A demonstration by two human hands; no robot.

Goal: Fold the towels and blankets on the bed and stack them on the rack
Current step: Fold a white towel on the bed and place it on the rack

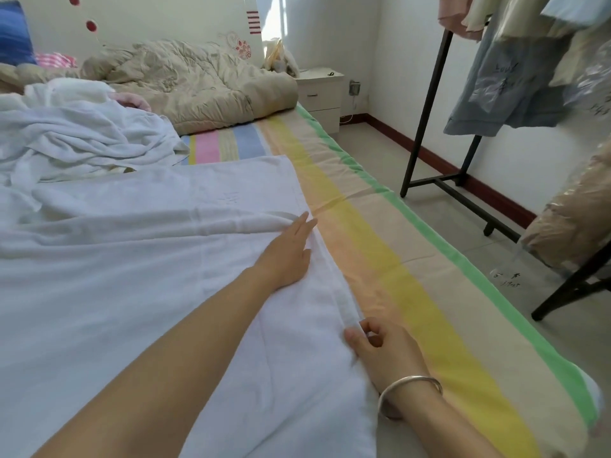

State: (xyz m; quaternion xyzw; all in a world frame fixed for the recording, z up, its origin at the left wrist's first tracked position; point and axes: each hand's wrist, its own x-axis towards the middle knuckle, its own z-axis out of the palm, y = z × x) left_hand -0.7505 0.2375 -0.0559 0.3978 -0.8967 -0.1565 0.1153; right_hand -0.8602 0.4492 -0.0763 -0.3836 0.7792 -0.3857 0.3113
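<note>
Left hand [287, 256] lies flat with fingers straight, pressing the right-hand border of the spread white towel [148, 276]. Right hand [377, 345], a silver bangle [410, 388] at its wrist, pinches the same border nearer the body between thumb and curled fingers. The towel lies open on the striped bed sheet [413, 276]; its far corner is square, its left part rumpled. Probable faults: a pull from the pinching hand alone would likely skew the border and set the ridge at the left fingertips into a crease. A fold carried leftward could catch the rumpled part or drag in the heap of unfolded white towels [82, 137] that meets the towel's far left side. Beyond the heap lie a beige quilt [198, 81] and a blue pillow [13, 34]. The black rack [424, 120] stands on the floor, apart from the bed's edge. It is hung with garments [515, 77] and plastic covers that may obstruct stacking. A white nightstand [320, 94] stands beside the head of the bed.
</note>
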